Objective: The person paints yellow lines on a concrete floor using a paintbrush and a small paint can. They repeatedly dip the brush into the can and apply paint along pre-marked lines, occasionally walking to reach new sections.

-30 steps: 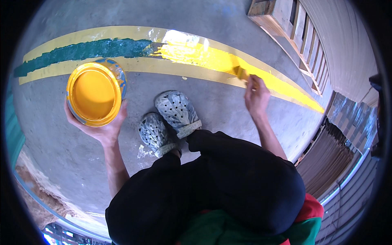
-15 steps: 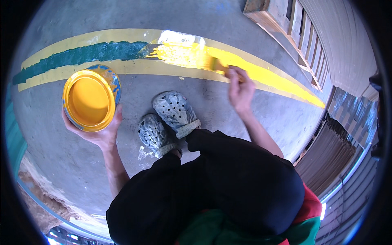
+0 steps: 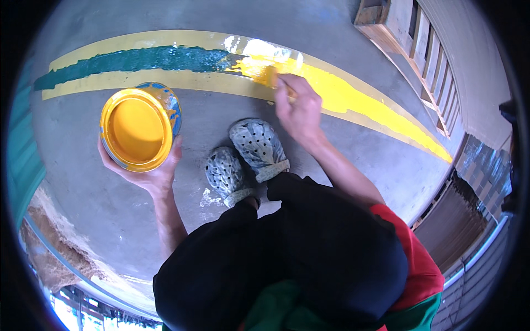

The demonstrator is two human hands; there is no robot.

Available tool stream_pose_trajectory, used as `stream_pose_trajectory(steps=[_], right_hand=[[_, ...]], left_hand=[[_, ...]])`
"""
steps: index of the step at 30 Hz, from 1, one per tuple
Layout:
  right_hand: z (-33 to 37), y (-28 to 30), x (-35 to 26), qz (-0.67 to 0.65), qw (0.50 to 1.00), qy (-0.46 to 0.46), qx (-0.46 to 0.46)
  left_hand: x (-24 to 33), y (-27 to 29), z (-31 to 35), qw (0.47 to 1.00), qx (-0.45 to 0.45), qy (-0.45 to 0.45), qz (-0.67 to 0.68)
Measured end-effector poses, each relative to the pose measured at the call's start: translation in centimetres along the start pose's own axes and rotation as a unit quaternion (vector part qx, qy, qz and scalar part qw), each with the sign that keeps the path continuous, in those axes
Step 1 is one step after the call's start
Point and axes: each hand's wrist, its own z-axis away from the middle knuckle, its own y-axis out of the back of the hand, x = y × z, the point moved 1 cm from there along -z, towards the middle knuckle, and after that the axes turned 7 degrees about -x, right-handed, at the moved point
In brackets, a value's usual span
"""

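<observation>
Gold-yellow paint (image 3: pixel 138 129) blazing away in the left hand (image 3: pixel 150 179), the paint can (image 3: pixel 174 107) yellow-rimmed with blue-and-yellow smears down its side! At the right hand (image 3: pixel 300 107), a yellow-coated paintbrush (image 3: pixel 270 77) on a bright yellow stripe (image 3: pixel 345 94), and left of that hand it's a deep teal stripe (image 3: pixel 138 59), pale straw masking tape (image 3: pixel 204 81) edging both. Between the hands, grey-and-white marbled clogs (image 3: pixel 258 143), dark-dotted, with plain black trousers (image 3: pixel 331 237) below!

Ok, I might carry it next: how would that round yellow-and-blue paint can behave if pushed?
The round yellow-and-blue paint can is probably fairly heavy, given the yellow paint inside. Its paint-coated rim may be slippery. Being open-topped, it would likely spill if tipped.
</observation>
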Motion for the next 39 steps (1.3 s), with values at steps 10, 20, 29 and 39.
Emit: stream_pose_trajectory(steps=[10, 20, 29, 39], right_hand=[[-3.6, -4.2, -2.3, -0.123, 0.992, -0.010, -0.015], [0.6, 6.3, 1.7, 0.136, 0.988, -0.042, -0.066], [-5.1, -6.2, -7.1, -0.149, 0.985, 0.064, -0.058], [-7.4, -3.0, -3.8, -0.130, 0.989, 0.004, -0.074]], left_hand=[[-0.2, 2.8, 1.2, 0.998, 0.031, 0.003, -0.046], [0.2, 4.2, 0.8, 0.995, 0.067, 0.040, -0.055], [4.1, 11.8, -3.1, 0.986, 0.151, 0.037, -0.059], [5.9, 18.7, -9.6, 0.977, 0.209, 0.032, 0.011]])
